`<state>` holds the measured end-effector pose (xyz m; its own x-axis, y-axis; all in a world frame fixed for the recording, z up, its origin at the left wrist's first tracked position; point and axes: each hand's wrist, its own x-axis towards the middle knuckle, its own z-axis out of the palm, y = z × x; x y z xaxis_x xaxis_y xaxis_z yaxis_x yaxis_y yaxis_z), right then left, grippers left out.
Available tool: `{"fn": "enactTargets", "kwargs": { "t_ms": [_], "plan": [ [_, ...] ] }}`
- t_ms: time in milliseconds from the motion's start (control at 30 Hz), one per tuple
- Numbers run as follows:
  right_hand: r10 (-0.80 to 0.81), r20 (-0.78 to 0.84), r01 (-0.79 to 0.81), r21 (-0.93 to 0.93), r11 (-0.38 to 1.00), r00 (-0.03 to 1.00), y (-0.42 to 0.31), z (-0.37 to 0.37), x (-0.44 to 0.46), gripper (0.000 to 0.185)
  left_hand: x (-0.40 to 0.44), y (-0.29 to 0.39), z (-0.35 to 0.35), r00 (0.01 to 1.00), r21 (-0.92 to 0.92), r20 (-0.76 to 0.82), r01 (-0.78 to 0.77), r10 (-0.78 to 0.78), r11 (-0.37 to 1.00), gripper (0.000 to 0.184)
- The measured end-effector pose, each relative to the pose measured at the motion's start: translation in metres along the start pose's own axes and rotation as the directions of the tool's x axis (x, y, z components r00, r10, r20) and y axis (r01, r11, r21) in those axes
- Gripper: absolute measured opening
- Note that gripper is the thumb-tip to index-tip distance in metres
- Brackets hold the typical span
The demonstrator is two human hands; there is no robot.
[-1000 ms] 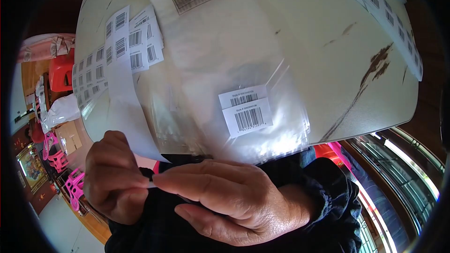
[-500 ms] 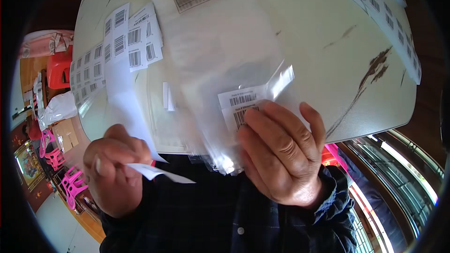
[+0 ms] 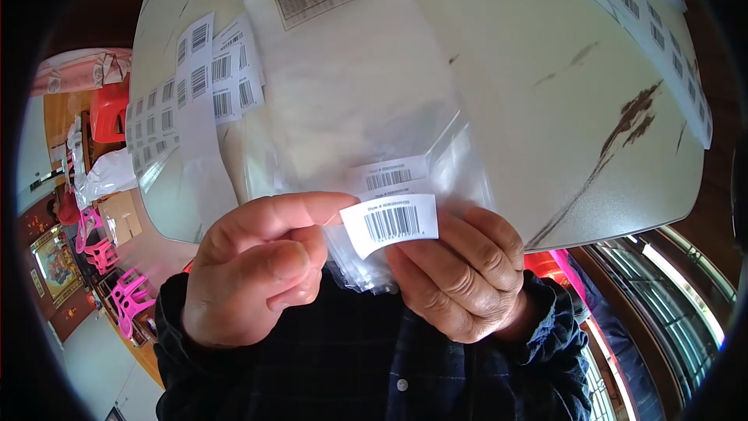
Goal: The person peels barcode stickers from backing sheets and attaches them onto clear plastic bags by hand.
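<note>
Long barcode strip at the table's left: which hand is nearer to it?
Left. The left hand is just below the visible lower end of the long barcode strip; the right hand is farther right, at the plastic bag.

The barcode label [image 3: 391,223] looked like smooth paper. The bags [image 3: 351,101] were glossy plastic, the tabletop [image 3: 545,148] smooth and satiny.

A pale, dark-streaked table [image 3: 530,132] bears clear plastic bags [image 3: 343,86] and barcode label sheets [image 3: 198,125].
</note>
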<state>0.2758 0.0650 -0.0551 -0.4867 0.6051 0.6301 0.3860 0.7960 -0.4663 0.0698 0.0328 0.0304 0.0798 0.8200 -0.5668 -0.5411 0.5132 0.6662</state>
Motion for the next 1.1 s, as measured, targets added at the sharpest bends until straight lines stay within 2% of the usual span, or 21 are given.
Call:
{"fn": "enactTargets", "kwargs": {
  "t_ms": [133, 467, 600, 967, 1100],
  "plan": [
    [-0.025, -0.007, 0.025, 0.034, 0.999, 1.0, 0.002, -0.001, -0.002, 0.009, 0.004, 0.002, 0.005, 0.993, -0.036, -0.044, 0.107, -0.109, 0.994, 0.045],
    [-0.037, 0.008, 0.037, 0.014, 0.999, 0.999, 0.002, -0.003, 0.002, 0.008, 0.008, 0.002, 0.004, 0.99, -0.007, -0.099, 0.097, -0.097, 0.995, 0.043],
    [0.014, 0.005, -0.015, 0.072, 0.997, 1.0, 0.001, -0.006, 0.005, 0.008, 0.008, 0.0, 0.008, 0.986, 0.028, -0.137, 0.095, -0.09, 0.995, 0.043],
    [0.006, -0.013, -0.005, 0.056, 0.998, 1.0, 0.001, -0.001, 0.002, 0.011, 0.009, -0.002, 0.006, 0.988, 0.065, -0.133, 0.083, -0.074, 0.994, 0.044],
    [0.087, -0.132, -0.079, 0.063, 0.995, 0.987, -0.002, 0.009, 0.004, 0.014, 0.009, -0.004, 0.006, 0.99, 0.063, -0.126, 0.078, -0.07, 0.995, 0.044]
  ]
}}
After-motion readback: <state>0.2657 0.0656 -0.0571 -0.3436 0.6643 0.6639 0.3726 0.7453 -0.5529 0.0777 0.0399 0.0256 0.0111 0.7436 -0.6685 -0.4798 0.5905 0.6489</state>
